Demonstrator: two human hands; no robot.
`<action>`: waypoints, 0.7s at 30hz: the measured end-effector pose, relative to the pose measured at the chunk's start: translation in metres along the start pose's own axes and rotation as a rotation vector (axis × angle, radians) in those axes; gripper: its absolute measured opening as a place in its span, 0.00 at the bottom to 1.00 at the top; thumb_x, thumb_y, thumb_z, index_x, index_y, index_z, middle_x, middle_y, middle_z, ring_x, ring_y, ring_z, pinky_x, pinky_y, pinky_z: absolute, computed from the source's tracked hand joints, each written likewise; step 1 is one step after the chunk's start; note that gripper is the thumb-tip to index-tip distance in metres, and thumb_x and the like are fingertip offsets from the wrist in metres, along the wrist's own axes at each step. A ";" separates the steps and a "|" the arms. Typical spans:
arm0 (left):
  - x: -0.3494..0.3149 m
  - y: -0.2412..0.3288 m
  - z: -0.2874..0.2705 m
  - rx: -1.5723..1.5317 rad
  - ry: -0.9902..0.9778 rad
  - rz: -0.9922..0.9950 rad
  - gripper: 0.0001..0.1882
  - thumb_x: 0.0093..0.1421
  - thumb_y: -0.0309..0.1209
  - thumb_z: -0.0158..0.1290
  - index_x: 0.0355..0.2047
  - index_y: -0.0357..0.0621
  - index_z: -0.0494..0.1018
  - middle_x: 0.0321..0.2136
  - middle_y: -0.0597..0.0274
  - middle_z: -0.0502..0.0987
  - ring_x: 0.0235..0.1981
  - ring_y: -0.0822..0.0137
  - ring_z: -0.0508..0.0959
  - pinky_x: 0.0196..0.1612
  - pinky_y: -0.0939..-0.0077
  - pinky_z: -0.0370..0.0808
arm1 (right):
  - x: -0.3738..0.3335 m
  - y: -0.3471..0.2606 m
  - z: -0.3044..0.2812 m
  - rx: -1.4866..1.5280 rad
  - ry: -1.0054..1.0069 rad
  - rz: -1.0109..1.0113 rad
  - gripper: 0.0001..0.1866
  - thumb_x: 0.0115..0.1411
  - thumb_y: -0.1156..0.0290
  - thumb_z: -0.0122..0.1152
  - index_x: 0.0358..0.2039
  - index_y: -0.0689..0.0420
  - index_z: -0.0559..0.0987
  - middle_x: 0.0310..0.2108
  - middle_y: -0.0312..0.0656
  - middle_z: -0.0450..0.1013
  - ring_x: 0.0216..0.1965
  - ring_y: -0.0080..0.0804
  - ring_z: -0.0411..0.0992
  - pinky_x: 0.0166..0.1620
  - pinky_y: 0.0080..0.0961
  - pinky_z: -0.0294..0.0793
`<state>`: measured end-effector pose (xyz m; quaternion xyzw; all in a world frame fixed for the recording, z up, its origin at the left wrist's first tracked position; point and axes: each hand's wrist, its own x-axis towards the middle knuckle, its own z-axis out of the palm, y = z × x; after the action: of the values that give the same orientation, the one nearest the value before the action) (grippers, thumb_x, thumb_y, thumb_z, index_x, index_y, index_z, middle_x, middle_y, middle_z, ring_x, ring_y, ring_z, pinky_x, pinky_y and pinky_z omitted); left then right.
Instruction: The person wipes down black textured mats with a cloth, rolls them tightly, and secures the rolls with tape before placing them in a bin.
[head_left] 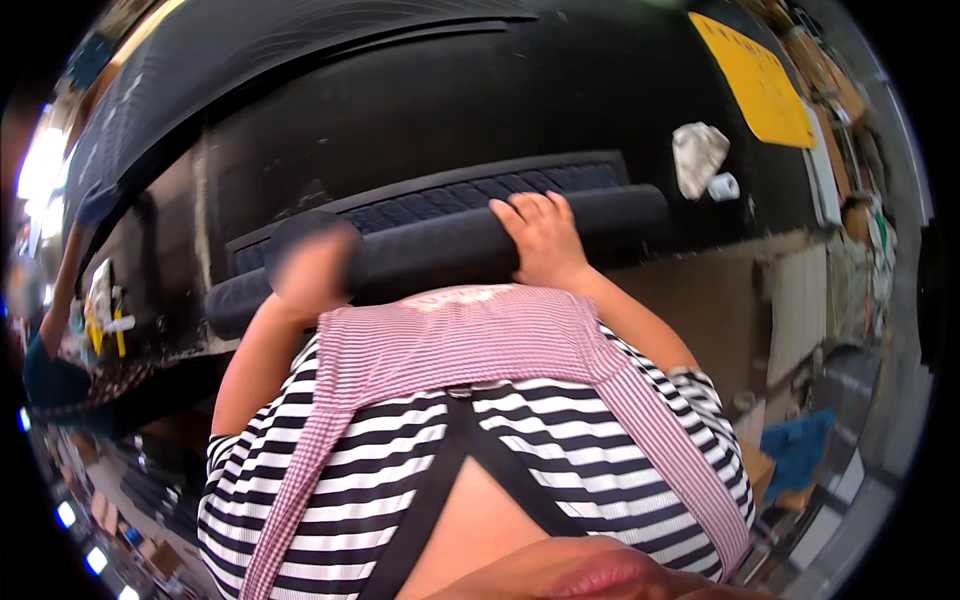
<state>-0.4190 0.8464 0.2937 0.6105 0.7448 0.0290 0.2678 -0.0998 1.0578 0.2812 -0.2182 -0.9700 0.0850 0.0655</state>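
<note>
A dark quilted mat lies along the near edge of a black table, partly rolled into a long thick roll (440, 245). Beyond the roll, a flat strip of the mat (480, 190) shows diagonal stitching and a plain border. Over the roll's right half, my right hand (545, 235) has its fingers bent across the top and gripping it. My left hand (318, 265) is at the roll's left half, smeared by blur, so its fingers cannot be made out. A dark round blur surrounds that hand.
On the black table (400, 110) lie a crumpled whitish cloth (698, 158), a small pale roll (723, 187) and a yellow sheet (755, 80) at far right. Dark ribbed material (230, 60) covers the far left. Another person's arm (65, 270) reaches in at left.
</note>
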 end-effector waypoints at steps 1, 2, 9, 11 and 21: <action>0.001 0.010 -0.001 0.020 0.045 0.095 0.61 0.40 0.45 0.74 0.72 0.46 0.55 0.66 0.44 0.63 0.66 0.41 0.65 0.69 0.46 0.58 | 0.003 0.000 -0.005 0.001 -0.053 0.009 0.49 0.39 0.61 0.81 0.64 0.51 0.68 0.59 0.47 0.68 0.64 0.46 0.64 0.69 0.52 0.53; 0.004 0.023 -0.003 0.046 0.104 0.190 0.61 0.43 0.45 0.73 0.74 0.49 0.52 0.69 0.45 0.59 0.69 0.41 0.62 0.71 0.43 0.55 | 0.009 0.004 -0.009 -0.001 -0.093 0.014 0.49 0.41 0.61 0.80 0.64 0.51 0.68 0.59 0.48 0.68 0.64 0.46 0.63 0.69 0.52 0.53; 0.023 0.093 0.027 0.159 0.299 -0.030 0.33 0.71 0.58 0.37 0.67 0.52 0.67 0.65 0.56 0.70 0.66 0.51 0.67 0.71 0.52 0.54 | -0.008 0.116 -0.048 0.721 0.362 0.115 0.32 0.56 0.64 0.74 0.60 0.56 0.74 0.60 0.47 0.72 0.61 0.42 0.71 0.63 0.38 0.72; 0.016 0.083 0.041 0.205 0.389 0.007 0.33 0.71 0.57 0.38 0.67 0.52 0.67 0.65 0.56 0.69 0.66 0.52 0.67 0.71 0.52 0.55 | -0.032 0.213 -0.063 0.650 0.690 0.729 0.20 0.61 0.64 0.68 0.52 0.56 0.80 0.44 0.44 0.81 0.45 0.41 0.80 0.52 0.36 0.78; 0.017 0.111 0.019 0.136 0.566 0.090 0.31 0.52 0.36 0.65 0.58 0.48 0.75 0.54 0.52 0.77 0.54 0.50 0.76 0.57 0.53 0.71 | -0.195 0.538 0.027 1.465 0.667 1.376 0.17 0.60 0.65 0.67 0.49 0.54 0.80 0.42 0.45 0.77 0.36 0.41 0.77 0.41 0.39 0.82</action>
<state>-0.3134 0.8845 0.3129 0.6269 0.7624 0.1601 0.0063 0.2922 1.4483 0.1332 -0.6401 -0.2822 0.6039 0.3820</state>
